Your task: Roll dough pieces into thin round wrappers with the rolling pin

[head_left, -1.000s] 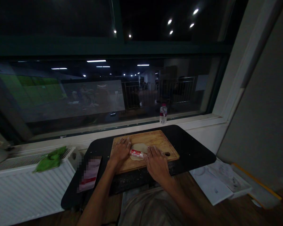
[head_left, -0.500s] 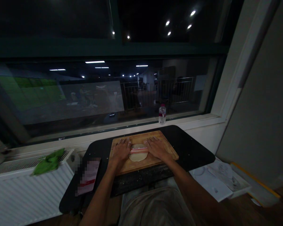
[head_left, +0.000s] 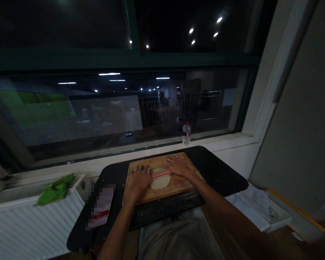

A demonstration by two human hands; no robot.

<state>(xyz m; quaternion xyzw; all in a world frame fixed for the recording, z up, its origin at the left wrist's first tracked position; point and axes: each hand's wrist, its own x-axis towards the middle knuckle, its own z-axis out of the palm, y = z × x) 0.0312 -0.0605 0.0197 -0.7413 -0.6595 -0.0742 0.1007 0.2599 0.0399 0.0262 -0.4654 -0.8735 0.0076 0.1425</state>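
Note:
A wooden cutting board point(head_left: 178, 182) lies on a black table point(head_left: 219, 173). On the board is a flat round of pale dough point(head_left: 159, 182). A red-and-white cylinder point(head_left: 161, 174) lies across the dough, blurred by motion. My left hand point(head_left: 139, 177) rests flat on the cylinder's left end, fingers stretched out. My right hand point(head_left: 178, 165) rests flat on its right end, a little farther from me than the left hand.
A small water bottle point(head_left: 186, 133) stands on the windowsill behind the board. A red-and-white packet point(head_left: 100, 206) lies on the table's left side. A green cloth point(head_left: 54, 190) sits on the radiator at left. Papers point(head_left: 260, 211) lie on the floor at right.
Both hands pushed the cylinder away from me across the dough. My right hand moved from the board's near edge to its far part. The cylinder now lies tilted and blurred.

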